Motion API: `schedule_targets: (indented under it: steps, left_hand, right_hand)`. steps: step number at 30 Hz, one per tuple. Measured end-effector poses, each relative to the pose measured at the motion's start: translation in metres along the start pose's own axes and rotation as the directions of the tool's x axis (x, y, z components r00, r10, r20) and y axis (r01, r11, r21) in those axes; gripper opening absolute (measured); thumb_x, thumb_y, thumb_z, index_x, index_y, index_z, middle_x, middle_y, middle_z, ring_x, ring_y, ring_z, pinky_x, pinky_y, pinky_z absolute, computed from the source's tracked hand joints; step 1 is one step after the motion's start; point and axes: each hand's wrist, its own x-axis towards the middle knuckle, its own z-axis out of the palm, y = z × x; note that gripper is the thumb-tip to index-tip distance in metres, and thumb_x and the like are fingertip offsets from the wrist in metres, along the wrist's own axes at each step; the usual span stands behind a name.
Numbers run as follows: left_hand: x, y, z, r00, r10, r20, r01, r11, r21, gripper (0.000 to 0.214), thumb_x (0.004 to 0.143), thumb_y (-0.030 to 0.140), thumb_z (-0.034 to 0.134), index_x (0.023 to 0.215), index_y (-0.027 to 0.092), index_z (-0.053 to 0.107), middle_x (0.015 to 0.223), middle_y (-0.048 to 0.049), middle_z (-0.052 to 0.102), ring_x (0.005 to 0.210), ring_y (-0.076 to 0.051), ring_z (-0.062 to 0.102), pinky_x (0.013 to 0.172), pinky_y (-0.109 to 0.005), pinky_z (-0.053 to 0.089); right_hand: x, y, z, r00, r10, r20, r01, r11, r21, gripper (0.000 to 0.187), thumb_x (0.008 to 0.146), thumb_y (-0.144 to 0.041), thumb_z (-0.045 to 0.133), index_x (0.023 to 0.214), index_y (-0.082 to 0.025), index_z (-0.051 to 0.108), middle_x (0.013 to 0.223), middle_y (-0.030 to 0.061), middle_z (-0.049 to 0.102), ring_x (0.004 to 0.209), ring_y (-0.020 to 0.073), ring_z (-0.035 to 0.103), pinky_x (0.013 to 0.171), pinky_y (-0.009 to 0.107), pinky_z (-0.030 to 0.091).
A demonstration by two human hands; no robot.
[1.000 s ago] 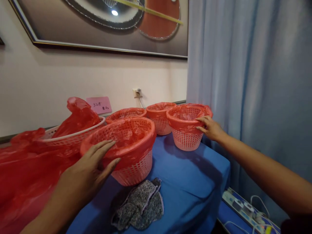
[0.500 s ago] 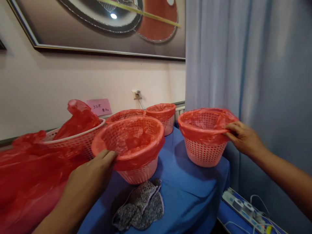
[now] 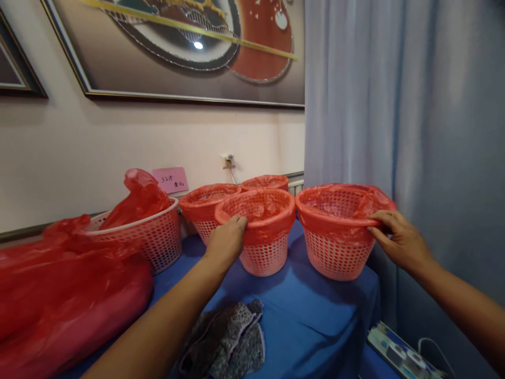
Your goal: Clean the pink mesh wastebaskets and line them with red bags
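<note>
My left hand (image 3: pixel 226 239) grips the near rim of a pink mesh basket (image 3: pixel 265 257) lined with a red plastic bag. That basket stands on the blue cloth, its rim against a second lined basket (image 3: pixel 335 252) on the right. At the right side of the second one, my right hand (image 3: pixel 398 239) pinches the bag-covered rim between thumb and fingers. Behind the left-held basket are two more baskets with red liners, one at the back left (image 3: pixel 205 202) and one at the back (image 3: pixel 264 182), partly hidden.
A larger pale basket (image 3: pixel 161 247) with a crumpled red bag (image 3: pixel 138 202) stands left, beside a big red plastic bundle (image 3: pixel 71 295). A grey cloth (image 3: pixel 232 342) lies at the front of the blue-covered table (image 3: pixel 303 321). A power strip (image 3: pixel 406 355) sits lower right, near the curtain (image 3: pixel 351 95).
My left hand has moved the basket it holds back and to the right, up to the other basket. My right hand keeps its hold on the right basket. The view has shifted slightly.
</note>
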Motion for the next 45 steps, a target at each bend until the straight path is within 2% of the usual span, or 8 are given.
schedule_targets:
  steps: [4, 9, 13, 16, 20, 29, 38, 45]
  left_hand:
    - [0.007, 0.004, 0.001, 1.0, 0.024, 0.011, -0.023, 0.999, -0.022, 0.03, 0.101, 0.018, 0.041, 0.115, 0.019, 0.067, 0.112, -0.0162, 0.072, 0.099, -0.034, 0.075, 0.08, -0.041, 0.056]
    - [0.005, 0.002, -0.004, 0.999, 0.037, 0.037, -0.036, 0.999, -0.031, 0.022, 0.098, 0.017, 0.046, 0.106, 0.02, 0.066, 0.108, -0.0124, 0.074, 0.1, -0.032, 0.075, 0.079, -0.039, 0.056]
    - [0.007, -0.002, -0.004, 0.999, 0.037, 0.04, -0.036, 0.999, -0.037, 0.024, 0.1, 0.017, 0.043, 0.107, 0.02, 0.065, 0.11, -0.0109, 0.075, 0.102, -0.03, 0.074, 0.08, -0.037, 0.056]
    - [0.01, -0.004, -0.004, 0.998, 0.045, 0.04, -0.043, 0.998, -0.045, 0.022, 0.099, 0.017, 0.045, 0.106, 0.021, 0.065, 0.109, -0.0094, 0.075, 0.103, -0.028, 0.074, 0.081, -0.036, 0.056]
    - [0.012, -0.006, -0.003, 0.998, 0.059, 0.031, -0.058, 0.997, -0.056, 0.019, 0.098, 0.018, 0.048, 0.104, 0.021, 0.066, 0.111, -0.0089, 0.075, 0.1, -0.029, 0.075, 0.08, -0.037, 0.056]
    - [0.027, -0.002, 0.012, 1.0, 0.025, -0.008, -0.026, 0.994, -0.11, 0.023, 0.099, 0.02, 0.048, 0.114, 0.022, 0.066, 0.116, -0.0095, 0.074, 0.111, -0.03, 0.072, 0.086, -0.038, 0.056]
    - [0.018, -0.007, 0.002, 1.0, 0.006, -0.007, -0.007, 0.995, -0.102, 0.02, 0.095, 0.018, 0.048, 0.103, 0.02, 0.066, 0.109, -0.0108, 0.076, 0.104, -0.031, 0.074, 0.083, -0.038, 0.056]
    - [0.016, -0.006, 0.001, 1.0, 0.012, -0.007, -0.012, 0.995, -0.1, 0.022, 0.096, 0.02, 0.047, 0.105, 0.019, 0.066, 0.111, -0.0115, 0.076, 0.106, -0.034, 0.074, 0.082, -0.039, 0.056]
  right_hand:
    - [-0.005, 0.001, 0.0, 1.0, -0.001, -0.017, 0.001, 1.0, -0.004, 0.026, 0.098, -0.045, 0.057, 0.109, -0.025, 0.069, 0.106, 0.0082, 0.069, 0.083, 0.0219, 0.068, 0.075, 0.038, 0.059]
    - [-0.001, 0.007, -0.003, 0.999, 0.046, -0.015, -0.046, 0.999, -0.017, 0.025, 0.096, -0.043, 0.057, 0.104, -0.022, 0.069, 0.104, 0.0083, 0.07, 0.087, 0.0226, 0.069, 0.081, 0.038, 0.057]
    - [0.003, 0.009, -0.005, 0.997, 0.071, -0.03, -0.072, 0.997, -0.021, 0.024, 0.093, -0.042, 0.059, 0.102, -0.022, 0.069, 0.102, 0.0069, 0.071, 0.079, 0.0197, 0.069, 0.075, 0.033, 0.056]
    - [-0.001, 0.009, -0.012, 0.995, 0.054, -0.083, -0.06, 0.996, -0.067, 0.022, 0.092, -0.043, 0.059, 0.098, -0.024, 0.069, 0.099, 0.0049, 0.07, 0.075, 0.0185, 0.068, 0.071, 0.031, 0.055]
    - [-0.012, 0.013, -0.023, 0.992, 0.016, -0.126, -0.031, 0.993, -0.118, 0.023, 0.093, -0.045, 0.059, 0.099, -0.025, 0.069, 0.1, 0.0044, 0.07, 0.077, 0.0194, 0.069, 0.077, 0.034, 0.054]
    - [-0.016, 0.025, -0.04, 0.992, -0.022, -0.122, 0.019, 1.0, -0.022, 0.016, 0.093, -0.036, 0.064, 0.103, -0.025, 0.069, 0.102, 0.005, 0.069, 0.086, 0.0191, 0.068, 0.08, 0.032, 0.054]
    - [-0.012, 0.018, -0.032, 0.992, -0.04, -0.123, 0.039, 0.999, -0.011, 0.013, 0.094, -0.033, 0.064, 0.103, -0.023, 0.068, 0.101, 0.0051, 0.068, 0.088, 0.0189, 0.066, 0.081, 0.032, 0.053]
    - [-0.012, 0.016, -0.025, 0.985, -0.059, -0.162, 0.057, 0.998, -0.021, 0.013, 0.094, -0.032, 0.065, 0.103, -0.023, 0.068, 0.1, 0.005, 0.068, 0.086, 0.0183, 0.067, 0.078, 0.031, 0.054]
